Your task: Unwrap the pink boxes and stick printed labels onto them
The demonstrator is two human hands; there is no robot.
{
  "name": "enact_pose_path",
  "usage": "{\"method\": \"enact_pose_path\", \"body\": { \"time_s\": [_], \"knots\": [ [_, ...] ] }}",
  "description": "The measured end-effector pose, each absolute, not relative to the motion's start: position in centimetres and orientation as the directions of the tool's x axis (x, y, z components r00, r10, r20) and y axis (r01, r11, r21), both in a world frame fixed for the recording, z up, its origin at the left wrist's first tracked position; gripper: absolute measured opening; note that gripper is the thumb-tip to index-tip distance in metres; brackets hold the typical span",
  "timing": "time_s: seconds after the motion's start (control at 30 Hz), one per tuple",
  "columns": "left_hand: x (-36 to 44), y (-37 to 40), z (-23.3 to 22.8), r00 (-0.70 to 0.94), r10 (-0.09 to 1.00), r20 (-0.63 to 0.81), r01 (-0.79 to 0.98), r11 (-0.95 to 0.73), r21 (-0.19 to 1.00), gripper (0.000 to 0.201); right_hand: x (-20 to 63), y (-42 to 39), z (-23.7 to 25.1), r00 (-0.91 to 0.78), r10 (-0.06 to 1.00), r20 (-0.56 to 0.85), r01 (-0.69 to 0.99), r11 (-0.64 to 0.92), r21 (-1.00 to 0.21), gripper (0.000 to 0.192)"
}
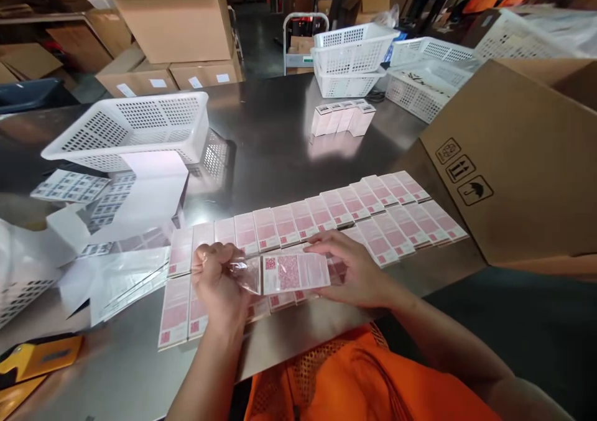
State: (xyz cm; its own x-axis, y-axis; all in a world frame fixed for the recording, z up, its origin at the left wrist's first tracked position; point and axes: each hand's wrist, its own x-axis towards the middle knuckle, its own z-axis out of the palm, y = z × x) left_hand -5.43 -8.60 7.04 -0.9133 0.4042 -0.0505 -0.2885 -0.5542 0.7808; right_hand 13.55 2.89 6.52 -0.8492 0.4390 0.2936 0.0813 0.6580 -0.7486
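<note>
One small box [296,273] sits between your two hands, raised over the bench [270,141], its long axis running across you from left to right. Your right hand [357,278] is the nearer one — it grasps the box's right end, with fingers at the far edge and thumb at the near edge. Your left hand [215,278] is clenched around clear film [249,273], just beside the box's left end, where a red printed code shows. Whether that film also covers the box's face is hard to tell.

Beneath lie two rows of pink-printed boxes: about fourteen in the far row [285,225], while the near row [396,234] shows two at its left end and about six at its right — your hands and the held box hide parts of its middle. Four or so boxes [342,117] stand grouped farther back. One white basket [189,138] is beyond on your left, and one open carton [517,172] leans on your right.
</note>
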Motion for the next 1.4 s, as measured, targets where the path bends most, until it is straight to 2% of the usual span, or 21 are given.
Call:
{"method": "enact_pose_path", "body": {
  "time_s": [0.07,0.13,0.2,0.23,0.27,0.3,0.37,0.47,0.53,0.57,0.63,0.7,0.77,0.83,0.93,1.03,1.1,1.17,1.27,1.33,1.4],
  "knots": [
    [-5.4,-8.7,7.2,-0.942,0.336,0.019,-0.186,-0.566,0.803,0.046,14.2,3.0,7.7,-0.861,0.426,0.277,0.078,0.650,-0.756,0.047],
    [-5.6,-8.8,7.2,-0.948,0.314,0.057,-0.132,-0.548,0.826,0.047,14.6,2.9,8.4,-0.856,0.464,0.228,0.099,0.581,-0.808,0.042],
    [-5.9,-8.8,6.9,-0.922,0.383,0.058,-0.155,-0.501,0.852,0.034,14.5,2.9,8.5,-0.818,0.562,0.122,0.083,0.324,-0.942,0.038],
    [-6.0,-8.8,6.7,-0.909,0.409,0.086,-0.130,-0.473,0.872,0.026,14.2,2.8,8.3,-0.788,0.615,0.033,0.049,0.116,-0.992,0.037],
    [-6.1,-8.9,6.4,-0.898,0.415,0.147,-0.057,-0.441,0.895,0.031,13.7,2.8,8.1,-0.756,0.651,-0.066,-0.006,-0.108,-0.994,0.037],
    [-6.0,-8.9,6.0,-0.884,0.403,0.238,0.057,-0.411,0.910,0.046,13.2,2.8,7.9,-0.728,0.667,-0.157,-0.076,-0.307,-0.949,0.037],
    [-5.6,-9.0,5.3,-0.801,0.375,0.466,0.355,-0.329,0.875,0.066,12.0,2.6,7.5,-0.697,0.660,-0.279,-0.206,-0.558,-0.804,0.031],
    [-4.4,-9.3,4.5,-0.535,0.470,0.702,0.698,-0.222,0.680,0.065,10.4,1.8,7.3,-0.744,0.571,-0.347,-0.278,-0.737,-0.617,0.026],
    [-4.0,-9.4,4.4,-0.358,0.550,0.755,0.797,-0.241,0.554,0.058,9.9,1.2,7.2,-0.807,0.462,-0.367,-0.236,-0.822,-0.518,0.034],
    [-4.0,-9.5,4.5,-0.299,0.577,0.760,0.799,-0.284,0.530,0.053,9.8,0.8,7.1,-0.835,0.403,-0.373,-0.202,-0.857,-0.474,0.040],
    [-4.4,-9.6,4.9,-0.252,0.625,0.739,0.734,-0.375,0.567,0.041,9.7,0.3,6.9,-0.873,0.306,-0.380,-0.142,-0.905,-0.402,0.048],
    [-5.1,-9.7,5.3,-0.240,0.653,0.718,0.689,-0.407,0.600,0.040,9.8,0.0,6.7,-0.890,0.239,-0.387,-0.096,-0.931,-0.353,0.050],
    [-5.8,-9.8,5.7,-0.200,0.639,0.743,0.736,-0.403,0.544,0.046,9.9,-0.3,6.5,-0.895,0.187,-0.406,-0.055,-0.948,-0.315,0.047],
    [-6.4,-9.8,5.9,-0.127,0.599,0.791,0.800,-0.410,0.438,0.051,10.1,-0.6,6.4,-0.896,0.133,-0.423,-0.008,-0.959,-0.284,0.047],
    [-6.9,-10.0,6.0,-0.040,0.547,0.836,0.836,-0.440,0.328,0.047,10.3,-1.2,6.4,-0.910,0.063,-0.410,0.053,-0.962,-0.267,0.056],
    [-7.0,-10.5,6.2,0.024,0.515,0.857,0.838,-0.478,0.264,0.040,10.5,-2.0,6.5,-0.924,0.019,-0.382,0.083,-0.965,-0.247,0.054],
    [-6.8,-10.8,6.4,0.020,0.504,0.863,0.825,-0.496,0.271,0.033,10.5,-2.5,6.5,-0.928,0.002,-0.373,0.095,-0.965,-0.243,0.048],
    [-6.2,-11.0,6.5,-0.063,0.514,0.856,0.807,-0.478,0.346,0.024,10.4,-2.9,6.3,-0.923,0.019,-0.383,0.103,-0.949,-0.297,0.045],
    [-5.5,-10.8,6.5,-0.318,0.514,0.797,0.743,-0.387,0.546,0.008,10.3,-3.5,5.8,-0.900,0.105,-0.422,0.108,-0.885,-0.452,0.044],
    [-5.5,-10.5,6.5,-0.541,0.443,0.715,0.626,-0.356,0.694,0.012,10.7,-3.5,5.6,-0.877,0.205,-0.435,0.072,-0.838,-0.541,0.036],
    [-6.3,-10.2,6.8,-0.774,0.305,0.555,0.444,-0.363,0.819,0.017,11.5,-2.9,5.6,-0.849,0.312,-0.427,0.039,-0.768,-0.639,0.035]
  ]
}}
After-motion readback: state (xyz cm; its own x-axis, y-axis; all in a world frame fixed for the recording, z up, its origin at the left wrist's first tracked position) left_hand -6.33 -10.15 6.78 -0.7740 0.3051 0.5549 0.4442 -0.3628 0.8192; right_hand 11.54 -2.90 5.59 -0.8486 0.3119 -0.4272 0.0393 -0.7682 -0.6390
